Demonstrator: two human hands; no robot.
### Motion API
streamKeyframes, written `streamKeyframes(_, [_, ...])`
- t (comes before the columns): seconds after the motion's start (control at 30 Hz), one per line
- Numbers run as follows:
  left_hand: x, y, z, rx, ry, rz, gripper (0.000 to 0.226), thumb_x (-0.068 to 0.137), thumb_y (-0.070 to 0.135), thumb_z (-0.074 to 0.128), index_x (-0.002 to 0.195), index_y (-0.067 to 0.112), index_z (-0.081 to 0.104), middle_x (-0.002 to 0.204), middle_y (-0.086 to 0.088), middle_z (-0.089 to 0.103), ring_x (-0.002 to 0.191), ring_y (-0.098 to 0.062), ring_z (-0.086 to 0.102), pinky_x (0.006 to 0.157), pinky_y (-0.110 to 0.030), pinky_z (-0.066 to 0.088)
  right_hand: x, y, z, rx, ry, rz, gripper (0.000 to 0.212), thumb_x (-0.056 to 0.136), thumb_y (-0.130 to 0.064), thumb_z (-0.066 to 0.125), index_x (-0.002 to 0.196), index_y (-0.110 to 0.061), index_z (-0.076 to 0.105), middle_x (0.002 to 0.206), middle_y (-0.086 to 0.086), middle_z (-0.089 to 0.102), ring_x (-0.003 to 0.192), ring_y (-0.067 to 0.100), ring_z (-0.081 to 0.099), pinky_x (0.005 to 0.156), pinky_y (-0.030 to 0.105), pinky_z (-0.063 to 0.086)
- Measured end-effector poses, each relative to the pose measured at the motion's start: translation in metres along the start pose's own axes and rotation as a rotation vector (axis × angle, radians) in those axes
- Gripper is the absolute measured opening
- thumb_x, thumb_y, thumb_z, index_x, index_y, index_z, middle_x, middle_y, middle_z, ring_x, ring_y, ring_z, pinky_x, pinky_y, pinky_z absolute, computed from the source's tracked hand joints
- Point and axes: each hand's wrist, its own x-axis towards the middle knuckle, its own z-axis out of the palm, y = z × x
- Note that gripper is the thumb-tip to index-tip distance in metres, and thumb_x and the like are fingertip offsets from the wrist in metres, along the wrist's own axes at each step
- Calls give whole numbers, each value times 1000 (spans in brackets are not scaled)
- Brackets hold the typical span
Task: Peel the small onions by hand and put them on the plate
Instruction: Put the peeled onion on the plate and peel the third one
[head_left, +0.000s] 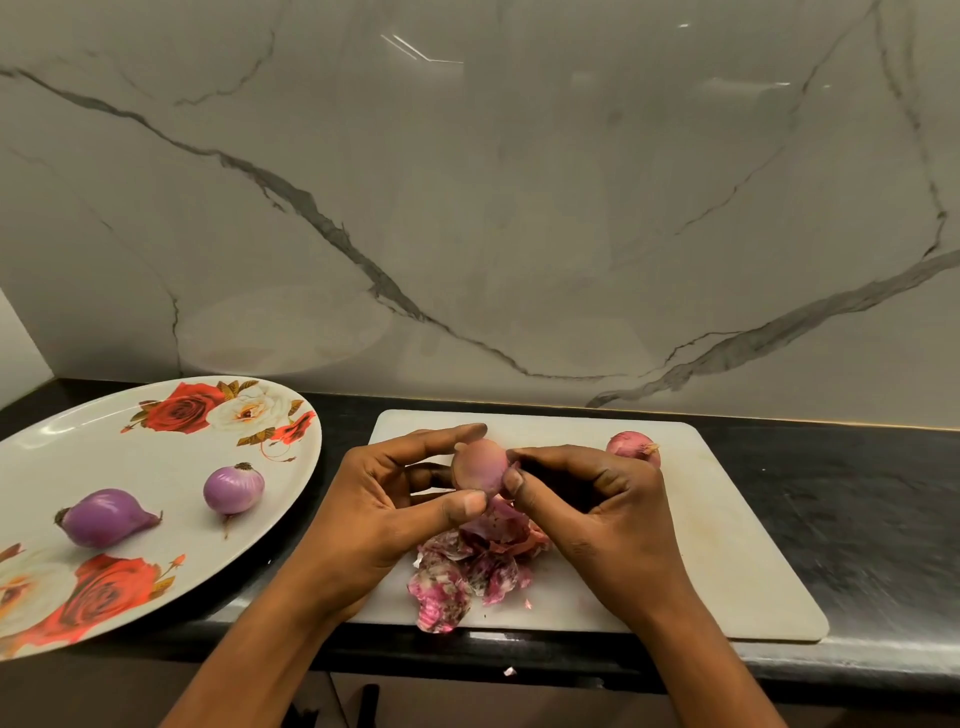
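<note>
Onions: two peeled ones (106, 517) (234, 489) sit on the plate (156, 452); left hand (387, 506) holds a third (480, 466) over the skins (475, 564) while right hand (587, 506) pinches its skin; a fourth (632, 448) waits unpeeled.

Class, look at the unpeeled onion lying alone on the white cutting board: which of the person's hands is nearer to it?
Right. The right hand sits just in front of the unpeeled onion; the left hand is farther left, beyond the held onion.
</note>
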Motion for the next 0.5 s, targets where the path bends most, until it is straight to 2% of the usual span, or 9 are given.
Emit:
streamKeyframes(0.13, [0, -1, 0, -10, 6, -11, 56, 80, 1, 81, 132, 19, 72, 126, -12, 75, 114, -34, 73, 92, -49, 63, 1, -1, 0, 13, 9, -1, 21, 88, -21, 80, 109, -24, 82, 100, -18, 81, 95, 3, 78, 80, 20, 62])
streamKeyframes(0.27, [0, 0, 1, -29, 23, -8, 57, 79, 0, 80, 132, 16, 71, 125, -12, 75, 113, -32, 74, 89, -42, 64, 1, -4, 1, 13, 23, -1, 16, 88, -25, 78, 103, -28, 82, 94, -19, 81, 88, 4, 78, 76, 20, 63])
streamKeyframes(0.4, [1, 1, 3, -57, 26, -12, 54, 82, 1, 75, 134, 12, 67, 122, -10, 77, 111, -28, 76, 87, -32, 63, 1, 1, 0, -6, 28, 39, 14, 92, -18, 80, 104, -23, 84, 92, -14, 81, 87, 12, 79, 76, 32, 66])
streamKeyframes(0.5, [1, 2, 3, -66, 25, -16, 51, 85, 4, 72, 135, 12, 65, 122, -9, 77, 113, -27, 75, 89, -31, 62, 1, 2, 1, -22, 39, 60, 13, 92, -16, 79, 104, -21, 84, 91, -13, 81, 85, 14, 80, 77, 35, 66])
